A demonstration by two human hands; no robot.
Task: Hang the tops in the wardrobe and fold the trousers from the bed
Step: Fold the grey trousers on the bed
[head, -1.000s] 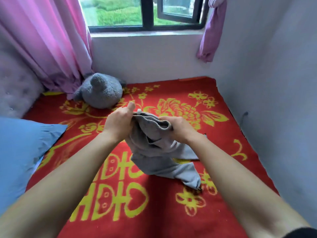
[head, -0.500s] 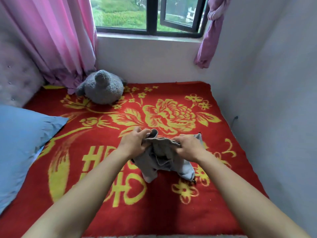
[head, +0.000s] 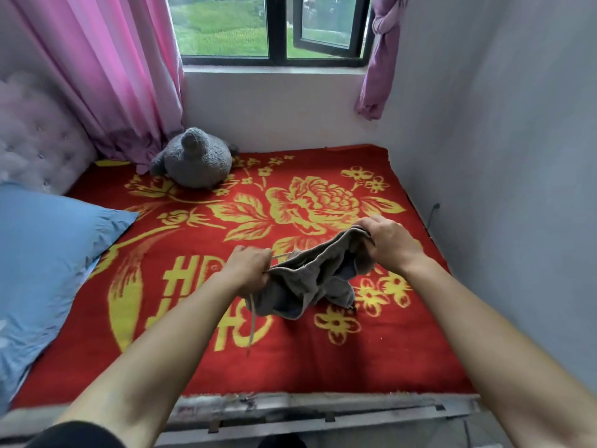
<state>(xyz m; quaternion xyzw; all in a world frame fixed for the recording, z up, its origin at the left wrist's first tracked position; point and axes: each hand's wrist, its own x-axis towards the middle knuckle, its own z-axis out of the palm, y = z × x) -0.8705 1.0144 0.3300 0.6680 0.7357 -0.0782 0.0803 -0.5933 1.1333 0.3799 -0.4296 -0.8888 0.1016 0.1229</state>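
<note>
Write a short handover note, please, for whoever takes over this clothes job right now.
Left hand: grips one end of the grey trousers, at the waistband.
Right hand: grips the other end.
Trousers: stretched between both hands over the red blanket, bunched, not folded; a drawstring dangles below the left hand.
Done: trousers picked up.
Left: fold them. No tops or wardrobe in view, so the hanging cannot be judged.

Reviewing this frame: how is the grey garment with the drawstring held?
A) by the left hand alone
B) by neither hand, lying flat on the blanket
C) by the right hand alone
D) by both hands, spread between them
D: the left hand and the right hand each grip one end of the grey garment, which hangs between them over the red blanket.
</note>
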